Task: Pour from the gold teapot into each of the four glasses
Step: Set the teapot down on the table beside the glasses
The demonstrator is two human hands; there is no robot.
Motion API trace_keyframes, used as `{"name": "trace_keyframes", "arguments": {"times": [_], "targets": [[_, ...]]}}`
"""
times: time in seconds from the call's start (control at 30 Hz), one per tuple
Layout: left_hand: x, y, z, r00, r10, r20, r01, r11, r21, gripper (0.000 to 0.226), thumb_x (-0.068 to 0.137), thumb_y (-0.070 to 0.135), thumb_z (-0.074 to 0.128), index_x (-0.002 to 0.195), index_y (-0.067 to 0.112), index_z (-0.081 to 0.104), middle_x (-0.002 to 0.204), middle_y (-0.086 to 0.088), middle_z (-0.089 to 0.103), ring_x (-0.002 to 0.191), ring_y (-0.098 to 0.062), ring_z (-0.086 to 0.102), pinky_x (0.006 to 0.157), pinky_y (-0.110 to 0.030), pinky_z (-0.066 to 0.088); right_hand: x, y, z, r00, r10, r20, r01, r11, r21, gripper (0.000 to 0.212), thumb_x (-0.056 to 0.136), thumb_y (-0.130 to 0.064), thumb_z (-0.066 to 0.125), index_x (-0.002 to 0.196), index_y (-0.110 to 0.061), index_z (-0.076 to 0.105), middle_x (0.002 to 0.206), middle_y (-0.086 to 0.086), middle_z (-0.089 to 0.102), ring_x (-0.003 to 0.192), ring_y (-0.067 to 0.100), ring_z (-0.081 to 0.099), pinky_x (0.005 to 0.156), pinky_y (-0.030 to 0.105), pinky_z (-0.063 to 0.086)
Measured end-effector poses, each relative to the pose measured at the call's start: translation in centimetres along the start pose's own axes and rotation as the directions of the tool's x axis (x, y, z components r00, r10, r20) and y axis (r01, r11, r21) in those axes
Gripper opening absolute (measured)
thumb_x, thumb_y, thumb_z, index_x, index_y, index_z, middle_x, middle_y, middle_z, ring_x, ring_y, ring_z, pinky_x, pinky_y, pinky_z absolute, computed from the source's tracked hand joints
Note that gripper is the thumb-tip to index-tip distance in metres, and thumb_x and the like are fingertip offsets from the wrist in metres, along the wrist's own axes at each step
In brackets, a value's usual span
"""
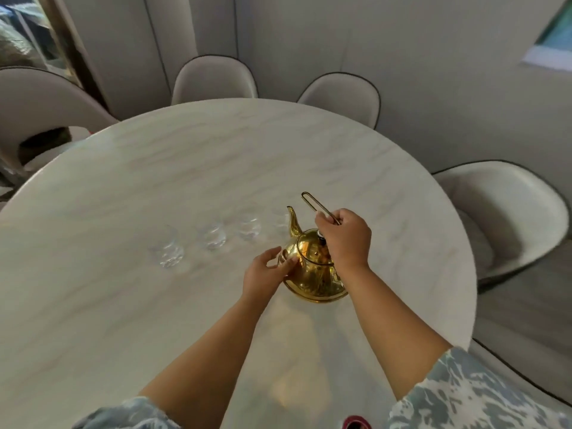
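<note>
A shiny gold teapot (312, 274) stands on the round white marble table (154, 320), its spout pointing away from me. My right hand (345, 236) is closed around the teapot's thin wire handle (312, 202), which sticks up and back. My left hand (267, 274) rests with spread fingers against the pot's left side. Clear small glasses stand in a row to the left of the spout: one at the far left (168, 250), one beside it (213, 235), a third (249, 227), and a fourth (280, 219) just behind the spout. They are blurred.
Padded beige chairs ring the table: two at the back (213, 78) (343, 94), one at the right (507, 218), one at the left (40, 103). A small red object (354, 422) shows at the bottom edge.
</note>
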State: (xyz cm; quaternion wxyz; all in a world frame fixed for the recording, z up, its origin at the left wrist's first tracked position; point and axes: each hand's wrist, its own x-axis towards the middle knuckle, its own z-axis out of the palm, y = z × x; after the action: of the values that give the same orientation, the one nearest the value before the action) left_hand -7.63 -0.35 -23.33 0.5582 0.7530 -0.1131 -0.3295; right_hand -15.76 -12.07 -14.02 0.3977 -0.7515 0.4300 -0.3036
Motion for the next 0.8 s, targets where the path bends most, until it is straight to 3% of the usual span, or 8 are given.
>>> {"name": "trace_keyframes", "arguments": {"times": [0.23, 0.6, 0.8], "targets": [[2.9, 0.4, 5.2, 0.995, -0.014, 0.098, 0.012, 1.0, 0.016, 0.059, 0.076, 0.039, 0.08, 0.129, 0.019, 0.064, 0.11, 0.001, 0.071, 0.1, -0.014, 0.07, 0.096, -0.039, 0.056, 3.3, 3.8, -1.8, 0.994, 0.084, -0.074, -0.082, 0.996, 0.023, 0.035, 0.085, -0.03, 0.067, 0.058, -0.018, 0.048, 0.057, -0.002, 0.056, 0.049, 0.009, 0.046, 0.047, 0.017, 0.036], [6.2, 0.6, 8.3, 0.997, -0.032, 0.067, 0.028, 0.998, 0.065, 0.064, 0.077, 0.039, 0.078, 0.136, 0.024, 0.058, 0.126, -0.001, 0.066, 0.118, -0.019, 0.062, 0.102, -0.043, 0.051, 6.3, 7.0, -1.2, 0.986, 0.126, -0.106, -0.119, 0.99, 0.075, 0.03, 0.084, -0.031, 0.068, 0.067, -0.008, 0.058, 0.065, 0.008, 0.065, 0.055, 0.011, 0.052, 0.051, 0.021, 0.047], [6.8, 0.5, 8.4, 0.995, -0.065, 0.071, 0.064, 0.998, 0.013, 0.059, 0.074, 0.037, 0.08, 0.13, 0.027, 0.062, 0.119, -0.001, 0.069, 0.117, -0.021, 0.064, 0.099, -0.046, 0.054, 6.7, 7.3, -1.0, 0.989, 0.099, -0.11, -0.094, 0.994, 0.05, 0.03, 0.085, -0.031, 0.069, 0.071, -0.005, 0.061, 0.064, 0.005, 0.064, 0.055, 0.012, 0.053, 0.052, 0.021, 0.048]]}}
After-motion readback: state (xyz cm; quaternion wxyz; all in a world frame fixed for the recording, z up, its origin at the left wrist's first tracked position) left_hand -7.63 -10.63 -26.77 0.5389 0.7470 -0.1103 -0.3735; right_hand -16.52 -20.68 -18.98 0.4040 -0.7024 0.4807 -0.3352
